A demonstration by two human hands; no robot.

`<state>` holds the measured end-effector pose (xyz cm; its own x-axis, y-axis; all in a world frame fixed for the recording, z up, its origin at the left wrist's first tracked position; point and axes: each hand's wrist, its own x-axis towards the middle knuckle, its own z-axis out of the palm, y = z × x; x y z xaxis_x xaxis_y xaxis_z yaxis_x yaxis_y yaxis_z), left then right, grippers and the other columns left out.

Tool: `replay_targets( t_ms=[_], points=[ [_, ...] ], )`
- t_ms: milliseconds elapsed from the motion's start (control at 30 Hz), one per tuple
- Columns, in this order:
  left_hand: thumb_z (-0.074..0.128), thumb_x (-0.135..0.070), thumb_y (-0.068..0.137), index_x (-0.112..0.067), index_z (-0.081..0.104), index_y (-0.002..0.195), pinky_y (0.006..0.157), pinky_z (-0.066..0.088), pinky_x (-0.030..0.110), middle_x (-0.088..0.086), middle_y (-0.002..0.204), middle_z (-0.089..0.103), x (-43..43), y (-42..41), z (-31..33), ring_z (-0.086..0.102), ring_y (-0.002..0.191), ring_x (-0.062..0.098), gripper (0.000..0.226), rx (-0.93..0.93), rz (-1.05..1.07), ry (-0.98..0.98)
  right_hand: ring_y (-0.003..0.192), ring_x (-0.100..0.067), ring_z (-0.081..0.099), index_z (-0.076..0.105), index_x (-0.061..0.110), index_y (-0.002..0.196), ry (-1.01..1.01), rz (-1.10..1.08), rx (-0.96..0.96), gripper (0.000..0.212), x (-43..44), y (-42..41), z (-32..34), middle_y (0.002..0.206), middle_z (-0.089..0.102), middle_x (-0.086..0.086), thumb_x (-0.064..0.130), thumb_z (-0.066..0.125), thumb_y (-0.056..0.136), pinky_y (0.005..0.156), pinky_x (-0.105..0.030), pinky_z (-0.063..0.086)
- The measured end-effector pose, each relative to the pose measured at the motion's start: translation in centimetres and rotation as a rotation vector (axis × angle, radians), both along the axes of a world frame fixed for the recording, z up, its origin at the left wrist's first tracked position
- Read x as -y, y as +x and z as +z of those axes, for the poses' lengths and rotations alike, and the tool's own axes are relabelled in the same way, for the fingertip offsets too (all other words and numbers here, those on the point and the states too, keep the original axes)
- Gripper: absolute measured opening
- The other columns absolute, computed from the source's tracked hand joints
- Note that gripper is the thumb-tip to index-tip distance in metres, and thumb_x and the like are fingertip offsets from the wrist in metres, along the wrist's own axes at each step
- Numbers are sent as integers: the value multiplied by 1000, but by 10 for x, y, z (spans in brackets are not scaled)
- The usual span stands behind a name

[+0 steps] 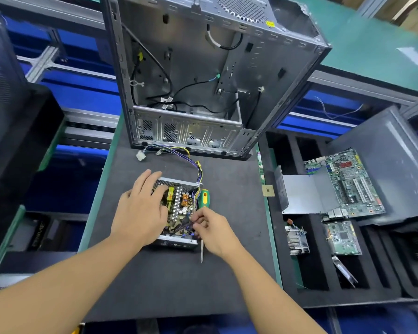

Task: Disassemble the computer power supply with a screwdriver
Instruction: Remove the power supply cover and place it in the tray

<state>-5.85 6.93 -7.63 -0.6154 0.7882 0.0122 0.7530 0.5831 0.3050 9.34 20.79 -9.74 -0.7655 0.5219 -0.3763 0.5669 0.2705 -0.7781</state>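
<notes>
Nearest, on the dark worktop (227,273), the left hand (140,213) lies flat with straight, spread fingers across the left side of the opened power supply (179,203). The right hand (212,232) has its fingers curled and drawn together at the wires in the unit's near right corner; I cannot tell whether they grip one. The screwdriver (204,197) lies just right of the unit, green handle far, tip near. Farther off, the cable bundle (179,153) runs to the empty computer case (198,68). A motherboard (350,182) sits far right.
</notes>
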Motion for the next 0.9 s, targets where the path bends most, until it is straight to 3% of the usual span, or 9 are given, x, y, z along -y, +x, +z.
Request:
replay_targets(
  t_ms=[100, 233, 400, 533, 633, 767, 900],
  points=[
    [49, -22, 84, -18, 61, 121, 85, 50, 44, 0, 154, 37, 0, 0, 0, 20, 149, 19, 39, 0, 7, 4, 59, 0, 46, 56, 33, 84, -20, 67, 4, 41, 4, 9, -2, 82, 56, 12, -8, 56, 84, 65, -12, 43],
    [52, -21, 83, -17, 61, 119, 82, 50, 42, 0, 153, 37, 0, 1, 0, 20, 149, 19, 37, 1, 7, 2, 59, -2, 45, 61, 24, 88, 164, 113, 42, 25, 9, 10, -10, 74, 52, 13, 0, 65, 81, 64, -19, 44],
    [53, -22, 83, -18, 60, 120, 82, 50, 42, -1, 153, 36, -1, 0, 1, 19, 149, 18, 38, -2, 11, -7, 84, -12, 46, 73, 19, 96, 420, 131, 11, 10, 18, 13, -23, 83, 57, 6, 16, 69, 87, 73, -23, 41],
    [53, -23, 82, -18, 61, 119, 81, 50, 42, -1, 153, 36, -2, 1, 1, 18, 149, 18, 38, -8, 12, -13, 90, -8, 50, 70, 28, 94, 442, 46, -35, 10, 27, 14, -23, 90, 61, 12, 20, 70, 87, 72, -27, 48],
    [54, -23, 83, -19, 60, 120, 80, 50, 41, -1, 154, 35, -2, 1, 1, 17, 150, 18, 38, -8, 12, -25, 92, -12, 56, 69, 25, 98, 427, 64, -39, 16, 28, 12, -19, 94, 60, 10, 14, 66, 87, 75, -31, 50],
    [53, -23, 83, -19, 60, 121, 81, 49, 40, -1, 155, 34, -2, 0, 1, 16, 150, 18, 39, -7, 14, -26, 98, -16, 56, 68, 20, 105, 430, 119, -10, 20, 28, 14, -17, 103, 63, 4, 11, 55, 92, 82, -26, 45],
    [52, -24, 83, -20, 59, 122, 82, 48, 40, -2, 156, 32, -1, 0, 0, 15, 150, 17, 40, -4, 14, -21, 98, -17, 57, 59, 22, 108, 462, 150, 75, 17, 29, 13, -13, 110, 62, 6, 16, 48, 97, 76, -24, 40]
  ],
)
